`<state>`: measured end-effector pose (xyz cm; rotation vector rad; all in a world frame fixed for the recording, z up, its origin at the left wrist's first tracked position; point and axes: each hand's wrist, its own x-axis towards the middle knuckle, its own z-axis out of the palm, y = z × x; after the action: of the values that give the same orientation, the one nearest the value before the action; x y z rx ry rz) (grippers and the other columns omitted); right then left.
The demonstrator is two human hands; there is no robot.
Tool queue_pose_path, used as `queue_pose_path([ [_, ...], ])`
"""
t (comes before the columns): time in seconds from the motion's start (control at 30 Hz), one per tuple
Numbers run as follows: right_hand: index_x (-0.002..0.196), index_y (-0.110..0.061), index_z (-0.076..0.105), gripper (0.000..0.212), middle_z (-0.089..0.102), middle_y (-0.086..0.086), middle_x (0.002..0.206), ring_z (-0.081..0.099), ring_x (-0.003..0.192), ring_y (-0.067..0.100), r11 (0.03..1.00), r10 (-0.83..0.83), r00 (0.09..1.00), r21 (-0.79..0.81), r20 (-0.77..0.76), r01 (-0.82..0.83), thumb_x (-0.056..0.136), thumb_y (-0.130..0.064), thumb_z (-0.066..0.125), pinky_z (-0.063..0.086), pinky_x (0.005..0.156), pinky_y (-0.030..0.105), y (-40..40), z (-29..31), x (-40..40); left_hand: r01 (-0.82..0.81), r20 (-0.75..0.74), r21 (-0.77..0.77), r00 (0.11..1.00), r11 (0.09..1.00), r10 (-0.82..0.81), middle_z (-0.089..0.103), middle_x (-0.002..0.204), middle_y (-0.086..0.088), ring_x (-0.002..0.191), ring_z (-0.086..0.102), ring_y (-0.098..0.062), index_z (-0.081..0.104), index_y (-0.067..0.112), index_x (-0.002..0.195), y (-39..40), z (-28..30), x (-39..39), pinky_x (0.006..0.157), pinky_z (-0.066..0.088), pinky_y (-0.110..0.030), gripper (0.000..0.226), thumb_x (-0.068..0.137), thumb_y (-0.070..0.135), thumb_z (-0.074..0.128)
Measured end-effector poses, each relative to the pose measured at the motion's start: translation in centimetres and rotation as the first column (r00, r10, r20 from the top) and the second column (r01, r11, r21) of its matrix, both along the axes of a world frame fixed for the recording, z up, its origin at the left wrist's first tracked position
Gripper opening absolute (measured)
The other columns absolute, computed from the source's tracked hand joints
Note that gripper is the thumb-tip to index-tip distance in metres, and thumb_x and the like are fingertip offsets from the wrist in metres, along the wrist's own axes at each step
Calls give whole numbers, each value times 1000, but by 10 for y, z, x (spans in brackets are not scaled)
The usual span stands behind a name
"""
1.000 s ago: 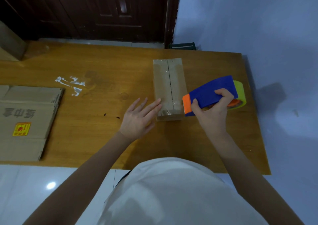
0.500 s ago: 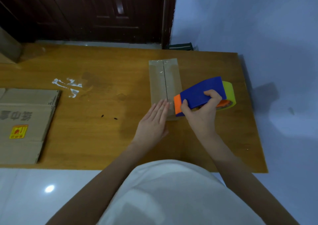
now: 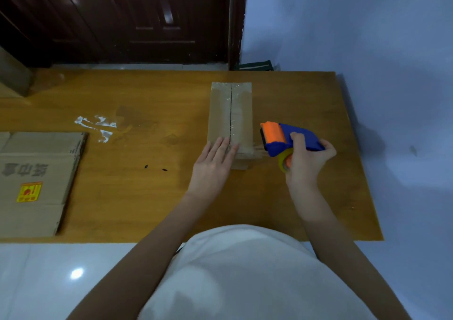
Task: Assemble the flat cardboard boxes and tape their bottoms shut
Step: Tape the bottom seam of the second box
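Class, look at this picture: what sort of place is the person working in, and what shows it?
Probably a room at home: a wooden table on pale floor tiles beside a dark panelled door, not a workshop bench.

**Hidden / cut off**

Flat cardboard (image 3: 36, 180) cut by left edge; its printed label too small to read. Left hand (image 3: 213, 165) covers box (image 3: 230, 114) near end, seam end hidden. Right hand (image 3: 306, 163) hides most of tape roll (image 3: 285, 159) in dispenser (image 3: 289, 138). Another box (image 3: 12, 74) cropped far left.

You have bare desk (image 3: 152, 197) at frame centre; flattened cardboard (image 3: 36, 180) blocks the left edge, the taped box (image 3: 241, 114) stands centre-right.
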<state>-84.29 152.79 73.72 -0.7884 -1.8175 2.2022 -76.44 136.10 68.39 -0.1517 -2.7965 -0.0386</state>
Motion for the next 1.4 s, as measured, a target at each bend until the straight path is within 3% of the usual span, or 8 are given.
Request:
queue_pose_path([
  [0.13,110,-15,31,55,43,-1,104,54,76,7,995,-29,996,94,-90,37,76,-6,73,47,57,13,20,5,-6,-10,-28,24,1000,1000,10,60,126,-20,117,59,-33,59,7,128,3,-1,-1,97,48,-47,59,72,-5,75],
  [0.23,108,-12,28,58,40,5,109,54,79,8,918,195,959,382,-205,-105,73,3,73,46,61,13,28,4,0,-22,-43,41,999,999,23,65,119,-19,111,63,-31,65,9,121,3,0,-5,91,53,-46,55,69,1,81],
  [0.3,108,-14,28,61,38,0,111,54,85,8,879,282,934,449,-219,-160,72,3,73,47,64,15,26,3,5,-19,-51,41,998,999,21,65,118,-19,110,63,-31,65,10,120,3,1,-7,90,53,-46,55,68,3,82],
  [0.5,108,-11,26,59,38,-12,102,54,79,-14,824,385,903,513,-193,-241,74,6,71,46,62,10,15,-3,6,-1,-86,22,996,1000,3,63,120,-21,111,62,-34,61,7,125,5,1,-4,87,54,-50,63,66,0,82],
  [0.67,108,-13,25,58,45,11,107,56,74,-6,756,463,871,586,-166,-290,75,4,70,43,62,10,2,-11,2,-7,-127,10,992,1000,9,65,119,-19,111,62,-33,63,8,123,7,-4,-6,89,53,-49,57,69,2,81],
  [0.87,109,-17,24,60,50,18,109,57,79,9,694,504,849,659,-157,-290,74,-2,71,44,65,12,-3,-15,-7,-18,-167,12,986,1000,19,67,116,-16,109,64,-31,67,10,118,7,-9,-9,91,53,-46,49,71,12,83],
  [1.2,108,-15,25,60,51,20,108,60,78,15,708,483,860,652,-165,-273,73,-1,71,45,63,12,-1,-20,-9,-28,-169,42,985,999,35,68,114,-16,108,64,-32,69,9,115,8,-6,-10,87,54,-48,39,78,18,77],
  [1.4,110,-15,25,60,51,3,99,59,76,10,666,543,822,684,-172,-297,75,0,71,45,65,11,1,-17,-9,-36,-151,57,988,998,44,67,115,-17,108,64,-33,68,8,115,9,-4,-9,87,54,-49,41,77,16,79],
])
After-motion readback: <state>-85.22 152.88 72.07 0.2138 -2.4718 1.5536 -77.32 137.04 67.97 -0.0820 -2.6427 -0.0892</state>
